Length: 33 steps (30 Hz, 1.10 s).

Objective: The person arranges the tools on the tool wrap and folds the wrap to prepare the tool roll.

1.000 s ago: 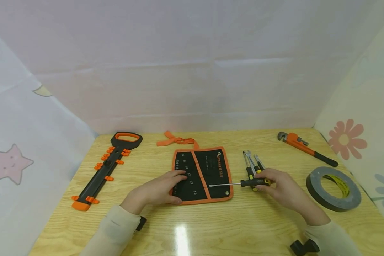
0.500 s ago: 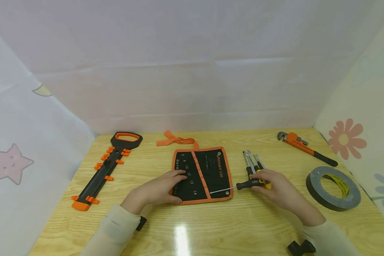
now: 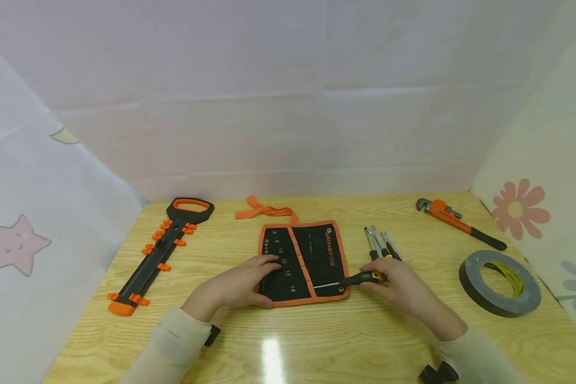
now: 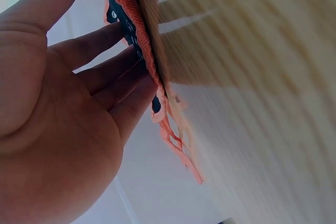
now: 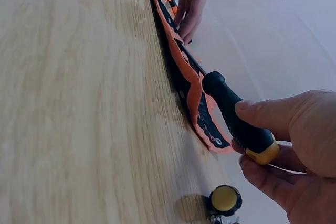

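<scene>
As my right hand (image 3: 405,280) gripped a screwdriver (image 3: 362,278) by its black, yellow-ended handle, thumb on one side and fingers curled below, the slim metal shaft slanted low across a dark fabric tool pouch (image 3: 322,248) to its orange dividing band. Whether the tip had slipped beneath that band or only lay against it, I could not tell. My left hand (image 3: 240,280) rested relaxed on the pouch's numbered panel, fingers extended, thumb at the near corner, covering part of the printing. Roughly square, the pouch lay between my hands on a pale, wood-grained table (image 3: 336,346), its textured orange binding rippled near the screwdriver; flat orange ties (image 3: 264,210) trailed from its far side. Just beyond my right hand, smaller tools (image 3: 376,242) with bright metal ends fanned out, their handles partly hidden by my fingers. A grey-faced ring of tape (image 3: 472,280) and an orange pipe wrench (image 3: 446,213) lay to the right, a long black rack (image 3: 149,261) with orange clips to the left. Seen from the left wrist, the pouch showed nearly edge-on and was cut off at the top.
</scene>
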Motion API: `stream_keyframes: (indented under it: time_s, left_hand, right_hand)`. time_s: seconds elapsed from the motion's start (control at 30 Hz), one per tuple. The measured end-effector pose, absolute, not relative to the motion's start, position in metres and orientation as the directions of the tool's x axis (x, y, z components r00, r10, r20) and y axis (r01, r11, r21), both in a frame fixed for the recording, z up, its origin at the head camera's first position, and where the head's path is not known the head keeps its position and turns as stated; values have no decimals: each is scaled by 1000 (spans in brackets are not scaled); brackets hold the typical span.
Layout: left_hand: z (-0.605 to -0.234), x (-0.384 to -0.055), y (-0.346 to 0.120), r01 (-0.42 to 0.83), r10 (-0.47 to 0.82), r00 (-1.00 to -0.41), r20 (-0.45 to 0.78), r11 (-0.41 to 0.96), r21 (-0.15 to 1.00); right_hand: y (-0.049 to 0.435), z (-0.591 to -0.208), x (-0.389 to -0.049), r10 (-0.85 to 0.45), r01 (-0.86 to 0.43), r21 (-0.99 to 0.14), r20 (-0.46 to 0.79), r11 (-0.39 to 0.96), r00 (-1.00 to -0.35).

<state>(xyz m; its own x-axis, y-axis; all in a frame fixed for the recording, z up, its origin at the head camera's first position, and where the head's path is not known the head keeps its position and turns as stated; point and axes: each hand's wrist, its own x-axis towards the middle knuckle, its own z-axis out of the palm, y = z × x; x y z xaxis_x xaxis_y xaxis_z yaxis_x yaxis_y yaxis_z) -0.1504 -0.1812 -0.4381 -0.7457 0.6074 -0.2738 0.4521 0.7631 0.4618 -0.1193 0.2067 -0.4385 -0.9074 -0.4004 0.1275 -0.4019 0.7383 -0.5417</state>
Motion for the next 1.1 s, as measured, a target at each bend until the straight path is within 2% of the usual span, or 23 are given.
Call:
stream_keyframes:
  time_s: [0.43,0.67,0.9,1.1]
  left_hand:
    - [-439,-151,-180,466,611,-744,-271,765,445]
    - [-438,-150,-178,478,612,-747,-260,766,429]
    - [-436,-149,-177,471,609,-748,-265,767,435]
    - [-437,-149,-178,469,610,-747,-266,766,440]
  right_hand:
    - [184,-445,-123,-471,-459,-534,126,710,-873]
    - [172,-448,-122,-483,-504,-463,173,729,-858]
    - [161,-451,-122,-493,-475,-448,86,757,-866]
    - [157,-455,-122,-514,-484,-472,73,737,-855]
